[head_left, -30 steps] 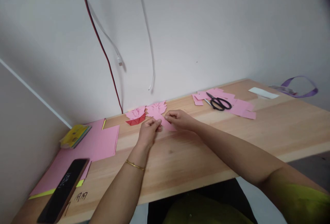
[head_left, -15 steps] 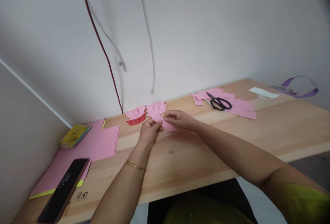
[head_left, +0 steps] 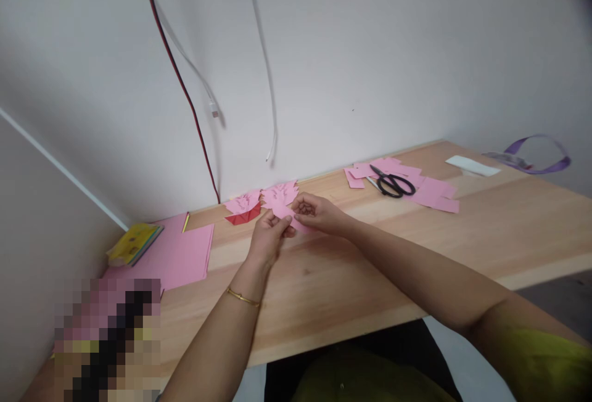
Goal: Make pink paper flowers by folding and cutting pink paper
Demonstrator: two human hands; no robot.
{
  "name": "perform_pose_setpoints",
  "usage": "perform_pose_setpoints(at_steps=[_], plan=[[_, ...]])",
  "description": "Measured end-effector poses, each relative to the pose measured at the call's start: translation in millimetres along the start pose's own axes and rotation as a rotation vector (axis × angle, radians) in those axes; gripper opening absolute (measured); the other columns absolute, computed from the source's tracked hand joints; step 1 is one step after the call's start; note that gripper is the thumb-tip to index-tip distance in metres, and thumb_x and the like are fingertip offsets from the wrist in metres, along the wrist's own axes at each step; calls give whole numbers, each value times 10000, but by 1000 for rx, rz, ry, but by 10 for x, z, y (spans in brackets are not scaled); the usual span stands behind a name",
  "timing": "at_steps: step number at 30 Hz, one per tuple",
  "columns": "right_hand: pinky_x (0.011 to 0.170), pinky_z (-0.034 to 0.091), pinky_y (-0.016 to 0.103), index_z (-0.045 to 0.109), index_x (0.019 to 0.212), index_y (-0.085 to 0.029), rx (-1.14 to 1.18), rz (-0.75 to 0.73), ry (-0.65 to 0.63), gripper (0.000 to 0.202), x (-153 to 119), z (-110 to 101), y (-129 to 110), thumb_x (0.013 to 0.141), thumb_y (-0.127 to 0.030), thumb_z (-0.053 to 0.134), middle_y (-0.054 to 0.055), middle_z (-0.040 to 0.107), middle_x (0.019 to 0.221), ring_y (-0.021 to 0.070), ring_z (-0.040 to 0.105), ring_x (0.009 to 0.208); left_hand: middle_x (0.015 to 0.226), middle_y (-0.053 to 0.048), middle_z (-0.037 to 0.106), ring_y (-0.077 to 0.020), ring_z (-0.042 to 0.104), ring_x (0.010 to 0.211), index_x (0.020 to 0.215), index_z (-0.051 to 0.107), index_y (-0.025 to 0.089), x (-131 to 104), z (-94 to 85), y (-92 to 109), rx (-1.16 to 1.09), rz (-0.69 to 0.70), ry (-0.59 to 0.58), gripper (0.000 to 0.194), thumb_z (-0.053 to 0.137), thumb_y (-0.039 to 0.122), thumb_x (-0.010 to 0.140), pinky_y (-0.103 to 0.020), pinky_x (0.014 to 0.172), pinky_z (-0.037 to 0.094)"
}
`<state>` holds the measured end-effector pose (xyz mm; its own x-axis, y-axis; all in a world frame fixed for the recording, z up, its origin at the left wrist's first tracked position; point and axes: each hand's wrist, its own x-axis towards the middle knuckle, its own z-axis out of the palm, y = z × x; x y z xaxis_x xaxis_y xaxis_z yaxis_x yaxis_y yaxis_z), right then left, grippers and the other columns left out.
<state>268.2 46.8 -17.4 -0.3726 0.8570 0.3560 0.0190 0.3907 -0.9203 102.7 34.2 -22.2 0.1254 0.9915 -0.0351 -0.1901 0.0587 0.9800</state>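
Over the middle of the wooden table, my left hand [head_left: 269, 237] pinches a small piece of pink paper [head_left: 283, 211] between thumb and fingers. My right hand [head_left: 319, 212] has its fingers closed at the right side of the same paper, covering part of it. Just beyond the hands lie pink cut-paper shapes [head_left: 280, 193] with jagged edges, and beside them a red folded paper piece [head_left: 243, 214]. Black-handled scissors [head_left: 392, 184] rest to the right on loose pink paper pieces [head_left: 435, 193].
Pink sheets [head_left: 185, 260] lie at the left, with a yellow packet [head_left: 134, 243] on them. Pixelation hides a dark object in the lower left corner. A white strip [head_left: 472, 166] and a purple strap [head_left: 557, 164] are at the far right. Cables [head_left: 185, 87] hang along the wall.
My right hand has turned slightly, its fingers curling higher, and it now covers more of the pink paper's lower right part. My left hand stays nearly still.
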Motion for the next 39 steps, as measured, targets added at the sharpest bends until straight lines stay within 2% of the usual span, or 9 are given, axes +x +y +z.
perform_pose_setpoints(at_steps=[6, 18, 28, 34, 39], plan=[[669, 450, 246, 589, 905, -157, -209, -37, 32, 143, -20, 15, 6, 786, -235, 577, 25, 615, 806, 118, 566, 721, 664, 15, 613, -84, 568, 481, 882, 596, 143, -22, 22, 45, 54, 66, 50, 385, 759, 389, 635, -238, 526, 508], [660, 426, 240, 620, 846, -173, -478, -141, 96, 108, -36, 16, -10, 809, -221, 530, 36, 669, 767, 136, 599, 697, 717, -7, 630, -116, 613, 491, 874, 587, 146, -31, 22, 38, 104, 102, 62, 366, 731, 412, 669, -260, 525, 526], [568, 360, 209, 582, 721, -173, -464, -87, 118, 86, -52, 26, -118, 783, -202, 531, -5, 605, 648, 103, 533, 591, 672, 12, 602, -128, 626, 495, 802, 578, 157, -26, -16, -3, 193, 182, 87, 318, 692, 441, 714, -240, 502, 504], [558, 368, 205, 550, 709, -178, -391, -57, 140, 54, -52, 34, -115, 762, -182, 538, -17, 579, 626, 99, 519, 577, 663, 21, 604, -116, 628, 518, 773, 565, 169, -55, -9, -15, 258, 266, 110, 280, 654, 434, 758, -218, 520, 478], [553, 360, 212, 545, 727, -181, -352, -34, 148, 47, -43, 38, -105, 766, -207, 542, -19, 569, 629, 101, 503, 578, 626, 20, 624, -125, 625, 514, 788, 574, 177, -61, 4, -9, 240, 247, 131, 285, 662, 444, 746, -226, 527, 473]])
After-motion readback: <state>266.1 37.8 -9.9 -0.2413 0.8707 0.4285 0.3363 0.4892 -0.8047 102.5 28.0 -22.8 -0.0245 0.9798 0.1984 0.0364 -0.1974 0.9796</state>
